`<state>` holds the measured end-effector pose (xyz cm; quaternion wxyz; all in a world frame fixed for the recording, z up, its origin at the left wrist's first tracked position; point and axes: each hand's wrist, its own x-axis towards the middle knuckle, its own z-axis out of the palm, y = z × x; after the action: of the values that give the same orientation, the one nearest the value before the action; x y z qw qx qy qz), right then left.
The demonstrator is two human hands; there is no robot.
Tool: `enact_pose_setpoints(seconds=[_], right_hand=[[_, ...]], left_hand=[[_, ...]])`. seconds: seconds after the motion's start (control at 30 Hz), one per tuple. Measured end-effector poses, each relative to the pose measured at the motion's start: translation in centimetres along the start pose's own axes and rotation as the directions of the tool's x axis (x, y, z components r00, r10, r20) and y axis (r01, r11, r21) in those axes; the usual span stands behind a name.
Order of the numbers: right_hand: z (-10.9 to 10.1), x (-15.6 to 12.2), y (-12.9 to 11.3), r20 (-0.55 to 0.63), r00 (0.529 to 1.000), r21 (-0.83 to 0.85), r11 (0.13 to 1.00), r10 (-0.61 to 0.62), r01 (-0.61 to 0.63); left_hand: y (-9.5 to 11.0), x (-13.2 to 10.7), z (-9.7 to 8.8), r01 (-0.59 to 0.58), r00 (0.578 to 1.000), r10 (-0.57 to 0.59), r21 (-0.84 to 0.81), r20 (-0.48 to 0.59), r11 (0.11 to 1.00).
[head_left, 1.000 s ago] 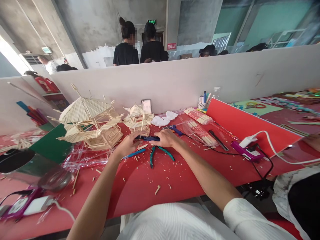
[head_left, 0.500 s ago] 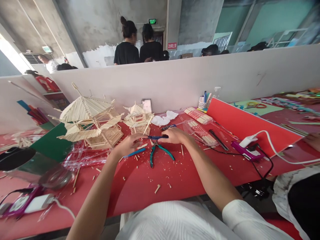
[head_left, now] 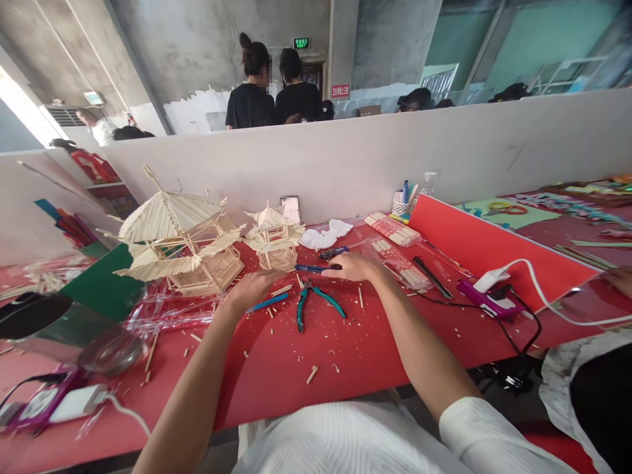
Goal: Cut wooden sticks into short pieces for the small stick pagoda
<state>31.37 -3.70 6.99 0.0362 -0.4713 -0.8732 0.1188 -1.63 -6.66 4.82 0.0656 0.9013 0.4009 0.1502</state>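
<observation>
Mid-frame, the blue tool [head_left: 309, 268] runs crosswise from our nearer right hand [head_left: 356, 266] toward our left hand [head_left: 254, 288]. We cannot tell whether either hand's fingers grip.

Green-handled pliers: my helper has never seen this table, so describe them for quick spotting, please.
On the red table, find the smaller stick pavilion near the pale partition. Toward the near edge from there, between the left hand and right hand, lie the pliers. Their green handles splay in a V, unlike the straight blue tool on their left.
</observation>
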Motion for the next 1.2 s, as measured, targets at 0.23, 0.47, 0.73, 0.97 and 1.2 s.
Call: enact_pose_setpoints(seconds=[0.23, 0.47, 0.73, 0.97, 1.2], right_hand=[[0.1, 0.2, 0.3, 0.009, 1.0, 0.029, 1.0, -0.002, 0.001], [0.4, 0.4, 0.4, 0.012, 1.0, 0.027, 1.0, 0.005, -0.005], [0.4, 0.4, 0.0, 0.011, 1.0, 0.034, 0.999, -0.005, 0.005], [0.7, 0.7, 0.0, 0.026, 1.0, 0.032, 0.999, -0.005, 0.004], [0.8, 0.7, -0.1, 0.012, 1.0, 0.008, 1.0, -0.019, 0.019]], left_hand=[[-1.0, 0.3, 0.9, -0.013, 0.998, 0.012, 0.004, 0.066, 1.0], [-0.1, 0.3, 0.2, 0.042, 0.999, -0.042, 0.032, 0.023, 0.999], [0.3, 1.6, 1.9, 0.224, 0.974, -0.223, -0.021, 0.022, 0.974], [0.2, 1.9, 3.1, 0.246, 0.969, -0.247, -0.119, 0.013, 0.962], [-0.1, 2.0, 4.0, 0.319, 0.948, -0.319, -0.143, 0.026, 0.937]])
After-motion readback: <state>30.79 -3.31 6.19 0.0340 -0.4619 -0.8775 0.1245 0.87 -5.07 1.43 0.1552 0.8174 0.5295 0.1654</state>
